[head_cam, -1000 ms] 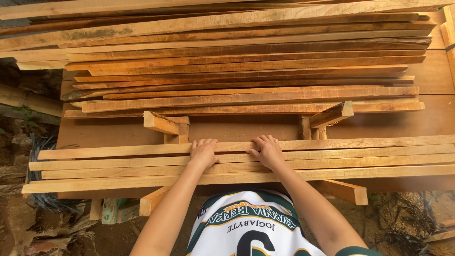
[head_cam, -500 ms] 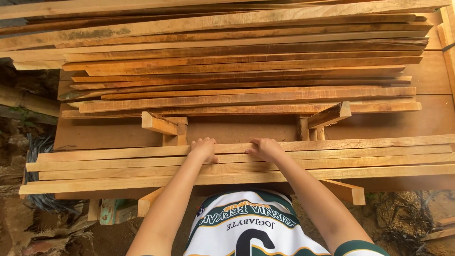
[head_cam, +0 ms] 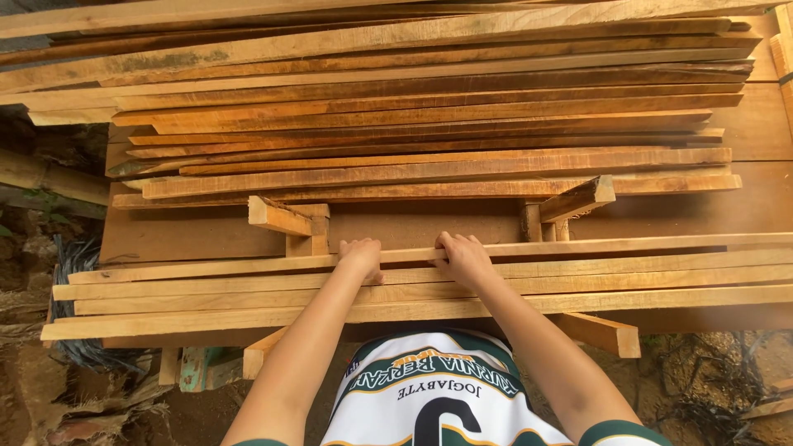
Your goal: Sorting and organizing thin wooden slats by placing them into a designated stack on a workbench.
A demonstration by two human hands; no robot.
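Several long, pale wooden strips [head_cam: 206,285] lie side by side across the near edge of a brown wooden table [head_cam: 413,223]. My left hand [head_cam: 362,256] and my right hand [head_cam: 462,258] both rest on these strips near the middle, fingers curled over the farthest strip [head_cam: 628,246] as if gripping it. The hands are about a hand's width apart. My arms reach forward from below, over a white and green shirt.
A big stack of long rough planks [head_cam: 429,124] fills the far half of the table. Short wooden blocks stand at left [head_cam: 285,219] and right [head_cam: 578,200] between stack and strips. Dirt ground, debris and a bamboo pole [head_cam: 49,173] lie at the left.
Both hands have slid slightly away from me on the strips; the view has shifted a little. The strips look about the same.
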